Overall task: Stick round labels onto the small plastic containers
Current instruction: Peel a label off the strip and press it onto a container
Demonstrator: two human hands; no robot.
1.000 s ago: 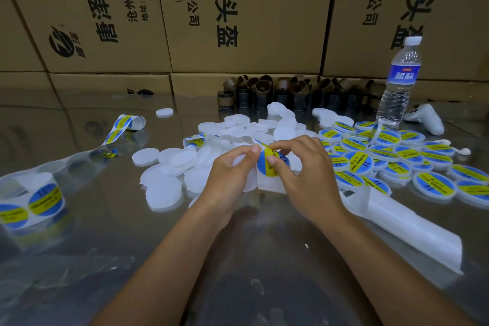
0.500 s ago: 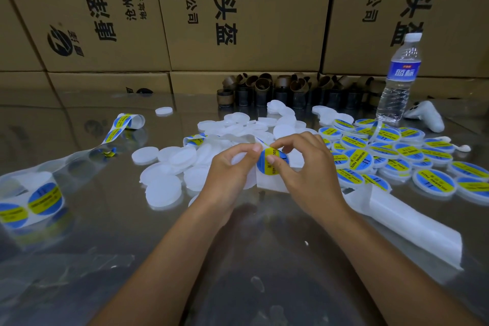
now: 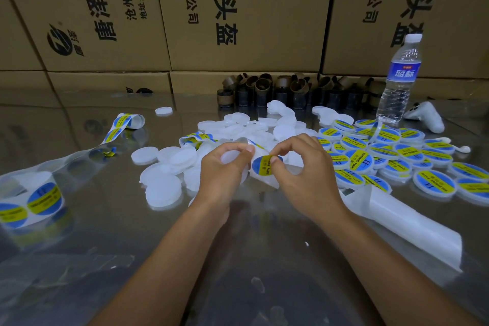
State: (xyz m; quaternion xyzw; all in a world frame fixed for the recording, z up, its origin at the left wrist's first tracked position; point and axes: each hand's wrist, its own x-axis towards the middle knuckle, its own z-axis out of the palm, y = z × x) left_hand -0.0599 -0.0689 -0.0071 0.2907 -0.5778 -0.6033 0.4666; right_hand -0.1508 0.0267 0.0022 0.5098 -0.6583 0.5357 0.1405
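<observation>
While the left hand point(image 3: 221, 177) grips a blank container point(image 3: 229, 159), the right hand point(image 3: 304, 180) pinches a round label point(image 3: 262, 167); centre it, then press flat.

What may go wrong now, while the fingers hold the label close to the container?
1. The right hand pinches the label with its fingertips, so it may fold or stick to the skin.
2. The container is partly hidden inside the left hand, so the label may land off-centre.
3. The liner lies close beside the right forearm; an arm move may push it into the labelled pile.
</observation>
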